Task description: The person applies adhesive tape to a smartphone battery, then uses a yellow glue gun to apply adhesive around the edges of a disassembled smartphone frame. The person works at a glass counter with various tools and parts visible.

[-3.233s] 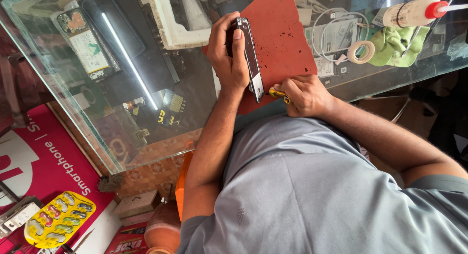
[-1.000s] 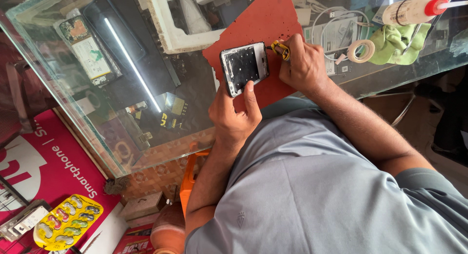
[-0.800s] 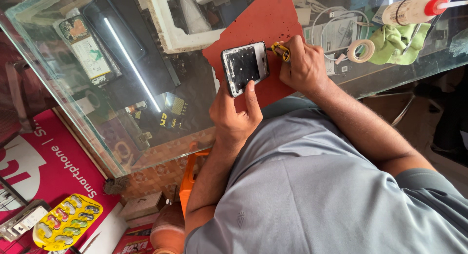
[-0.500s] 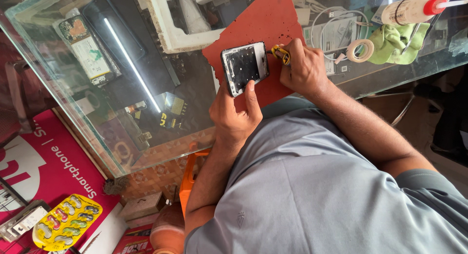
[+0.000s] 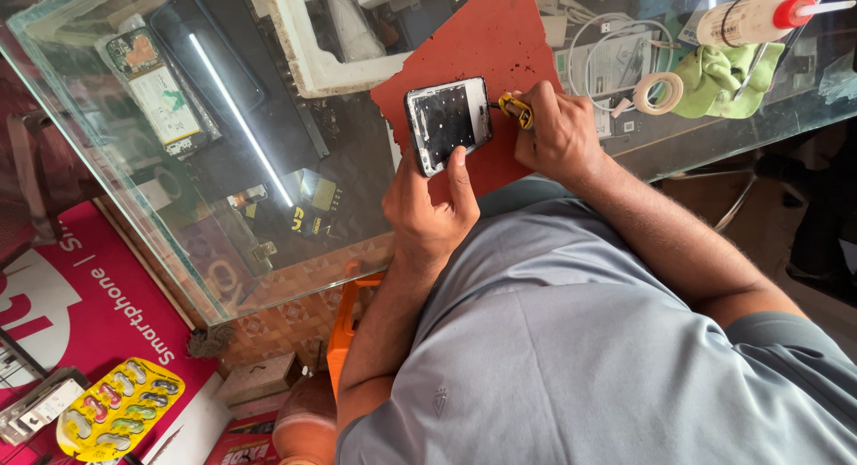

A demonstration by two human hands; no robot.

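My left hand [image 5: 428, 202] grips the phone [image 5: 448, 123] from below, thumb pressed up on its lower edge and fingers wrapped behind it, so the phone stands just above that hand and over the red mat [image 5: 482, 63]. My right hand [image 5: 561, 137] sits just beside the phone's right edge, fingers clenched around a small yellow screwdriver [image 5: 516, 110] whose tip points at that edge; whether the tip touches I cannot tell.

The phone is a dark slab with a pale rim. Its upturned face is black, scuffed and speckled with small bright dots, tilted slightly on the mat.

The mat lies on a glass counter [image 5: 134, 188]. Under the glass, a white tray [image 5: 308, 59] holds a few pale parts that I cannot make out, and to the left a green circuit board [image 5: 161, 99] lies beside a long dark phone [image 5: 210, 59].

Farther right on the counter lie a coiled white cable [image 5: 580, 50], 1 roll of tape [image 5: 659, 92], a green cloth [image 5: 728, 77], and a cream bottle with a red cap [image 5: 754, 17] resting on its side above the cloth.
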